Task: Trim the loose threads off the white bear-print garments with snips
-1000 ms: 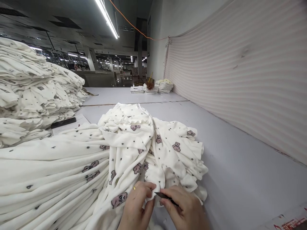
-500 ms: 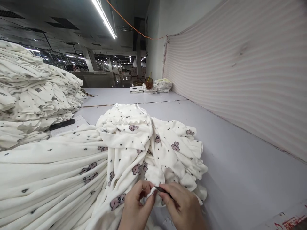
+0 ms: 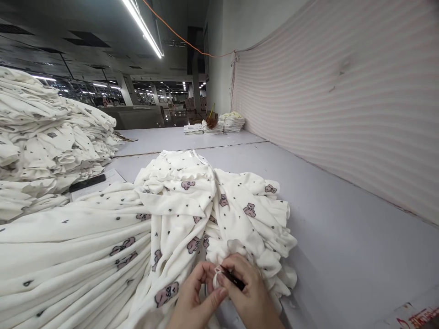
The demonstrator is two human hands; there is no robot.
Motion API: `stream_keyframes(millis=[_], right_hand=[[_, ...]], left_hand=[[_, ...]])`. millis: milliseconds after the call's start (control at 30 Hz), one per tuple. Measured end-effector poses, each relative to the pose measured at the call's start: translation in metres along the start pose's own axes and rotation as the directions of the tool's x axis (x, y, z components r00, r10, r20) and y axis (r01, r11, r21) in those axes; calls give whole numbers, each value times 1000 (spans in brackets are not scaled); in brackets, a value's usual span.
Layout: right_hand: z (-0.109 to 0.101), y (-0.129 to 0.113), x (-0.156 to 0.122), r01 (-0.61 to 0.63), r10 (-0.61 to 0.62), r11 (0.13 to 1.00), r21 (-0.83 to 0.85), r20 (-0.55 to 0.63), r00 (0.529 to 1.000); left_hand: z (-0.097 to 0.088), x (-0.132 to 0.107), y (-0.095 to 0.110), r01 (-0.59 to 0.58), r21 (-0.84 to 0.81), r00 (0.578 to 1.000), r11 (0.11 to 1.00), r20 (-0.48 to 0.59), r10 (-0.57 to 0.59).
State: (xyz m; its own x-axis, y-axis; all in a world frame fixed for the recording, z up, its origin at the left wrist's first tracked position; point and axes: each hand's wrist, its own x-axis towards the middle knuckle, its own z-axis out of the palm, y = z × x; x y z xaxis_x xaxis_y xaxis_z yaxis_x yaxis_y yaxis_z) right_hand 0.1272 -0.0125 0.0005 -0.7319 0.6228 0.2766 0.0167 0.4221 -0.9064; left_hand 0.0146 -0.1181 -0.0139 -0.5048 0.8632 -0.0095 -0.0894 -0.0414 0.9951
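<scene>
A white garment (image 3: 185, 205) printed with pink bears and small dark dots lies bunched on the grey table (image 3: 343, 237), on top of a spread stack of the same cloth. At the bottom centre, my left hand (image 3: 194, 297) pinches a small fold of the garment's ruffled edge (image 3: 216, 278). My right hand (image 3: 248, 294) is closed on a small dark thread snipper (image 3: 233, 278), its tip touching the pinched fold. Both hands meet at that spot.
A tall pile of folded white garments (image 3: 44, 137) stands at the left, with a dark flat object on a paper sheet (image 3: 87, 183) beside it. Small cloth stacks (image 3: 222, 123) sit at the table's far end. A striped fabric wall (image 3: 343, 105) runs along the right.
Both hands have shifted slightly down and together; the snipper's tip now sits on the pinched fold, and the view has tilted a little.
</scene>
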Motion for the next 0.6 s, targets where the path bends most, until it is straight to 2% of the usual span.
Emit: stream_keyframes(millis=[67, 133, 200, 267, 433, 600], right_hand=[[3, 4, -1, -88, 91, 992, 90, -20, 996], [5, 6, -1, -142, 149, 983, 120, -54, 987], [5, 6, -1, -151, 161, 984, 90, -106, 981], [2, 5, -2, -147, 152, 988, 51, -123, 981], [-12, 3, -15, -50, 43, 993, -111, -67, 997], [-14, 3, -20, -146, 144, 976, -160, -22, 989]], left_hand=[[2, 1, -4, 21, 41, 999, 999, -36, -19], [4, 2, -5, 70, 25, 997, 997, -19, -70], [6, 2, -4, 96, 15, 995, 995, -1, -96], [6, 2, -1, 104, 18, 994, 994, -35, -104], [6, 1, -1, 103, 30, 983, 994, -157, -97], [6, 2, -8, 64, 137, 988, 989, -145, -44]])
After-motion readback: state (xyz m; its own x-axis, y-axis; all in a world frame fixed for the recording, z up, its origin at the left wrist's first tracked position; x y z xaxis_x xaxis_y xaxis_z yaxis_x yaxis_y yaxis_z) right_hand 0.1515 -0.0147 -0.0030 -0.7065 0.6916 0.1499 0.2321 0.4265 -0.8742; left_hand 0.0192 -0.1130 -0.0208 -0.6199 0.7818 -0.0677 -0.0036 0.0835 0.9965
